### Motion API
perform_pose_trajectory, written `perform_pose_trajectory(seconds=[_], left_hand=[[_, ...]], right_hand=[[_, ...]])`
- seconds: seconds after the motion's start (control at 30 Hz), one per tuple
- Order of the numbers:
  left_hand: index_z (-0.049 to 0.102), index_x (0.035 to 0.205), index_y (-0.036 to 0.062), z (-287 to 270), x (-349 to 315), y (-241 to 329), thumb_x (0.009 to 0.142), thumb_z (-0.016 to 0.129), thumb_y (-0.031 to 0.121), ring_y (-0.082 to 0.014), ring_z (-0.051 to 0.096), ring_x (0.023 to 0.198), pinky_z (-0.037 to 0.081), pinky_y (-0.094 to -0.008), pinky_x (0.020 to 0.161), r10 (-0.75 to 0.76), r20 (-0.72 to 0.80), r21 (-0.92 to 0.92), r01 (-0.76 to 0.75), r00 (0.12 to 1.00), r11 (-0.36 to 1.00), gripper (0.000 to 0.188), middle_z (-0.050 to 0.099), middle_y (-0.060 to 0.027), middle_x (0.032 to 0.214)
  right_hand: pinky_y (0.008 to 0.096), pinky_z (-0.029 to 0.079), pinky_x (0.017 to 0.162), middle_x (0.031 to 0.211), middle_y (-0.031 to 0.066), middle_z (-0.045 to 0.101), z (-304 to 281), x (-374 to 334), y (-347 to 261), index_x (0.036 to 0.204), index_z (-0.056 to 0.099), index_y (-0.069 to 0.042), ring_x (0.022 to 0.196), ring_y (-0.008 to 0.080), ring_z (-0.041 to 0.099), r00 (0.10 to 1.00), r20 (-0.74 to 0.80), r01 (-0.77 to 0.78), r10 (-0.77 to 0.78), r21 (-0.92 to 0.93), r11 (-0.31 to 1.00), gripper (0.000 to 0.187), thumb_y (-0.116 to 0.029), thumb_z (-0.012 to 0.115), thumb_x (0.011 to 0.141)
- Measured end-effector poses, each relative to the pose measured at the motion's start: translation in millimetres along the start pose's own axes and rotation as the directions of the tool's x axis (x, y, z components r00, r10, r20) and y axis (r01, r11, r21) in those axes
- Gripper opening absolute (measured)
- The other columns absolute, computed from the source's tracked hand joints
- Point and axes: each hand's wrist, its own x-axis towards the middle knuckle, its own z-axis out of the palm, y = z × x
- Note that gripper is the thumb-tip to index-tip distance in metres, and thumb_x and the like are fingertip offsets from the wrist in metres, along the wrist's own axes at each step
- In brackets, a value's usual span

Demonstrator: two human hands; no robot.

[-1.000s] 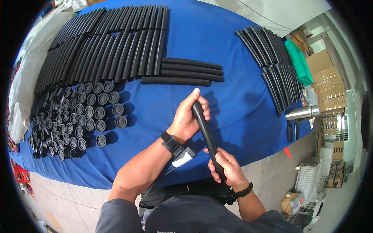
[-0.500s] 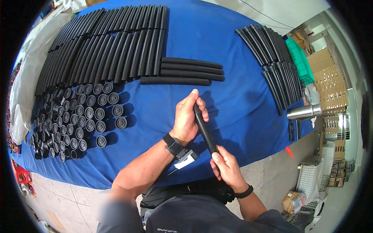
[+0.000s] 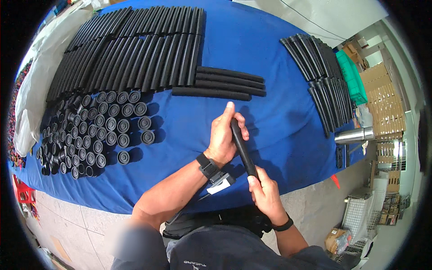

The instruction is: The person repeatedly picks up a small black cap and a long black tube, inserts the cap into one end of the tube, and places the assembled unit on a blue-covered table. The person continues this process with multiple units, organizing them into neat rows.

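Note:
A black tube [image 3: 244, 150] slants between my two hands above the blue cloth, its upper end leaning toward the left. My left hand [image 3: 223, 139] is closed around that upper end, thumb pointing up and away from me. Lower down, my right hand [image 3: 267, 197] grips the near end, with its thumb along the side. The fingers of both hands partly hide the tube's ends. Beyond my left hand, several black foam-like tubes [image 3: 220, 92] lie crosswise on the cloth. Round black ringed caps [image 3: 123, 139] stand in a cluster left of my left hand.
Long rows of black tubes [image 3: 148, 60] cover the far left of the blue-clothed table [image 3: 252, 40]. Capped black tubes [image 3: 320, 85] lie at the right, near a metal flask [image 3: 355, 135] and a green crate [image 3: 351, 76]. White plastic sheeting [image 3: 38, 96] drapes the left edge.
The whole view has shifted, so the table's things sit farther right. Both hands still hold the tube, with my right-hand fingers slightly changed in position around its lower end.

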Motion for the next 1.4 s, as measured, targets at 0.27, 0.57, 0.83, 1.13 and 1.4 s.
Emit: perform_pose_trajectory(seconds=[0.27, 0.57, 0.83, 1.13, 1.4], left_hand=[[0.066, 0.104, 0.0045, -1.5, 6.0, 15.4, 0.097, 0.048, 0.072, -0.0262, 0.065, 0.074, 0.057, -0.0412, 0.071, -0.087, -0.002, -0.065, 0.087, 0.996, 0.994, 0.07, 0.064, -0.0094, 0.081], [0.053, 0.077, 0.0161, 8.6, -0.3, 6.2, 0.105, 0.05, 0.056, -0.0094, 0.035, 0.048, 0.03, -0.0273, 0.046, -0.108, -0.023, 0.063, 0.109, 0.994, 0.992, 0.049, 0.038, 0.005, 0.06], [0.053, 0.074, 0.0134, 15.0, -2.9, 2.4, 0.104, 0.052, 0.055, -0.0121, 0.038, 0.047, 0.033, -0.0292, 0.045, -0.027, -0.121, 0.112, 0.041, 0.992, 0.993, 0.052, 0.041, 0.0012, 0.058], [0.054, 0.073, 0.0137, 8.1, -1.1, 7.3, 0.105, 0.05, 0.056, -0.0135, 0.042, 0.048, 0.035, -0.0295, 0.046, -0.037, -0.114, 0.093, 0.047, 0.993, 0.995, 0.053, 0.043, 0.0008, 0.058], [0.068, 0.089, 0.0034, 19.8, -1.2, 10.9, 0.103, 0.059, 0.046, -0.0175, 0.058, 0.065, 0.051, -0.0338, 0.066, -0.006, 0.161, 0.416, -0.063, 0.987, 0.907, 0.046, 0.059, -0.0045, 0.072]], right_hand=[[0.0243, 0.047, 0.051, 0.074, 0.0027, 0.06, -8.3, -8.7, 10.2, 0.146, 0.05, -0.005, 0.061, 0.0083, 0.059, 0.998, 0.039, 0.035, -0.041, 0.13, 0.991, 0.047, -0.027, 0.059, 0.105], [0.0329, 0.051, 0.074, 0.098, 0.0239, 0.064, -2.0, -12.3, 32.4, 0.158, 0.033, -0.005, 0.074, 0.0249, 0.062, 0.976, 0.025, 0.216, -0.218, 0.068, 0.974, 0.065, -0.023, 0.062, 0.103], [0.042, 0.052, 0.071, 0.093, 0.0283, 0.065, -1.9, -16.9, 30.8, 0.16, 0.028, -0.005, 0.078, 0.0436, 0.065, 0.948, -0.033, 0.319, -0.317, 0.082, 0.944, 0.066, -0.018, 0.06, 0.103], [0.0462, 0.051, 0.072, 0.097, 0.0292, 0.065, 0.8, -15.6, 27.4, 0.16, 0.028, -0.006, 0.078, 0.0437, 0.066, 0.959, -0.01, 0.285, -0.284, 0.048, 0.957, 0.068, -0.019, 0.062, 0.102], [0.0171, 0.034, 0.04, 0.08, -0.0031, 0.046, -32.9, -19.2, 12.9, 0.161, 0.028, -0.018, 0.052, 0.0016, 0.041, 0.885, 0.456, -0.435, 0.093, 0.738, 0.517, 0.058, -0.025, 0.053, 0.109]])
